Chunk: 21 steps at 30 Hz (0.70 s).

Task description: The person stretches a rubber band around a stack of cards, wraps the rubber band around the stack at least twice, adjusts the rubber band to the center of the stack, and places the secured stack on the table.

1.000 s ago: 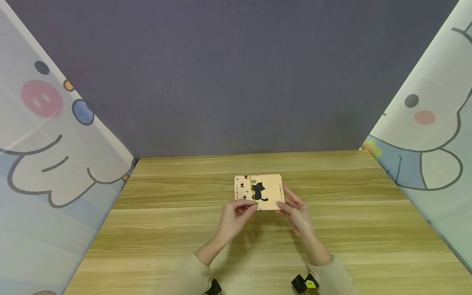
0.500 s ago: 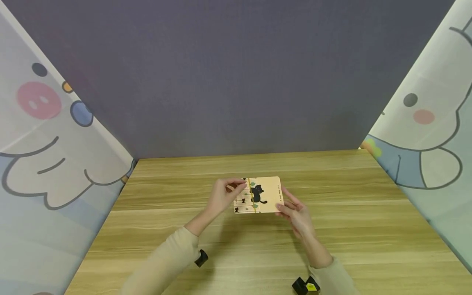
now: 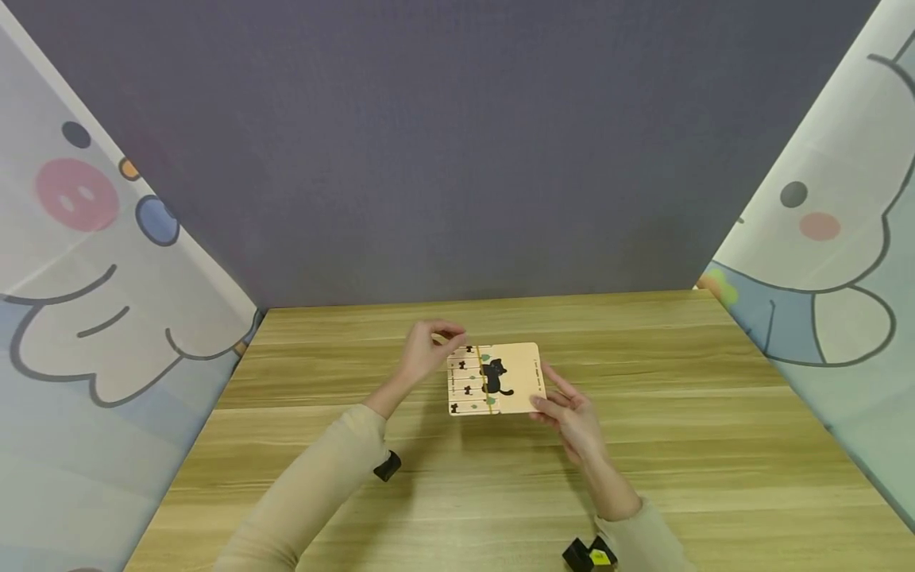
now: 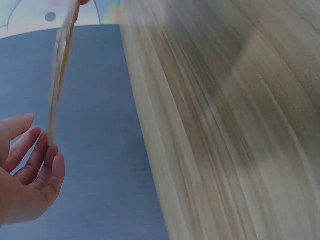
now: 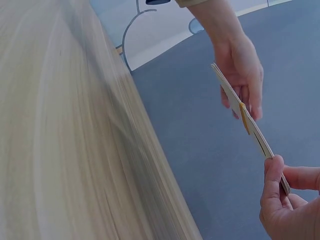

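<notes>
Backdrop: dark grey panel (image 3: 457,159), flanked by cartoon-printed sheets (image 3: 851,238). Counter, wood-grained (image 3: 322,365), beneath both hands.

Item: cat-printed board (image 3: 522,377), pale, rounded corners, black cat at centre, lined strips at the end toward the left hand (image 3: 426,349); held above the counter, forward and left of the right hand (image 3: 577,421). Yellow band (image 3: 487,389) across it, between the hands.

Right hand: thumb and fingers pinching the near right corner. Left hand: thumb apart from loosely bent fingers, beside the far left corner; contact cannot be told.

Sleeves (image 3: 314,481): beige, behind both hands.
</notes>
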Each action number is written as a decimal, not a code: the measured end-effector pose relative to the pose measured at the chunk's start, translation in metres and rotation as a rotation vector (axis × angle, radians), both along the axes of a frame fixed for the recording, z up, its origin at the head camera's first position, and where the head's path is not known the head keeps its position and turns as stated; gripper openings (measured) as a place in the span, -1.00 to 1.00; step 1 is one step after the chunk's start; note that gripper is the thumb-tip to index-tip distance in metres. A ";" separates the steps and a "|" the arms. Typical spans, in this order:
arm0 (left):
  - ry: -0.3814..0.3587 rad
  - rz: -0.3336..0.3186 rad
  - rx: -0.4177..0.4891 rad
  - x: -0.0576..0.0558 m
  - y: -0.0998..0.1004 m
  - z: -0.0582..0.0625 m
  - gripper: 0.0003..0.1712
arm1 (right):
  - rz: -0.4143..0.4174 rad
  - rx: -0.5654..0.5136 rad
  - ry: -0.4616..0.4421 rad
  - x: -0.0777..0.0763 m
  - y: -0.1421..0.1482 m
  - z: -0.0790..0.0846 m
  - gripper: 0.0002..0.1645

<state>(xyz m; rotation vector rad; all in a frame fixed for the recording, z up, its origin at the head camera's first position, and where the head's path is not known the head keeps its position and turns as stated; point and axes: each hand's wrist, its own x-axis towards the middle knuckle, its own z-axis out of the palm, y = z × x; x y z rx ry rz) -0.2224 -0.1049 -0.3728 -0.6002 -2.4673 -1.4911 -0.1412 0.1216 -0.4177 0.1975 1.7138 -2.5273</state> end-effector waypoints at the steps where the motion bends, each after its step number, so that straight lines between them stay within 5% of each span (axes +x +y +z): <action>1: -0.002 -0.008 -0.001 -0.002 0.000 -0.001 -0.88 | 0.000 0.000 -0.002 0.000 0.000 0.000 -0.24; 8: -0.043 -0.074 0.029 -0.009 0.000 -0.013 -0.90 | -0.002 0.006 -0.014 -0.001 -0.001 0.001 -0.26; 13: -0.112 -0.136 0.059 0.001 0.003 -0.004 -0.86 | 0.003 0.030 -0.022 -0.002 -0.002 0.002 -0.25; 21: -0.184 -0.105 0.048 0.015 0.011 0.012 -0.83 | 0.010 0.029 -0.012 -0.002 -0.003 0.003 -0.27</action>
